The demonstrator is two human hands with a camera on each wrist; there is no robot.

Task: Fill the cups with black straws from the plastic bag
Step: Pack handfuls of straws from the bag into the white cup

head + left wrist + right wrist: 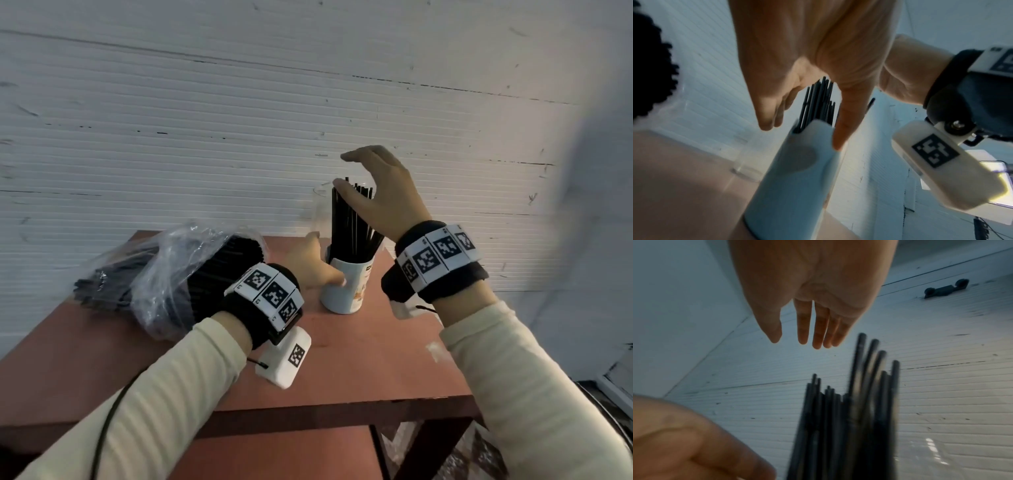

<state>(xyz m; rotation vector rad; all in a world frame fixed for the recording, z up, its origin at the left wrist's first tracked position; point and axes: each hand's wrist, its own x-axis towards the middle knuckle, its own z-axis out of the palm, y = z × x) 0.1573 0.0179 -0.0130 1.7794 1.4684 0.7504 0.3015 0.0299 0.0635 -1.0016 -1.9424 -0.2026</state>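
Observation:
A white paper cup [346, 291] stands on the red-brown table [359, 359] with a bunch of black straws [352, 222] upright in it. My left hand [322, 270] grips the cup near its rim. In the left wrist view the thumb [838, 138] lies on the cup [793, 178] and the fingers reach round its far side. My right hand [346, 171] hovers open just above the straw tops, its fingers straight in the right wrist view [795, 337] and clear of the straws [849, 418]. The clear plastic bag [171, 274] of black straws lies at the table's left.
An empty clear cup [320, 205] stands just behind the white cup, against the white ribbed wall. The table's front edge and right edge are close to my forearms. A lower shelf shows under the tabletop.

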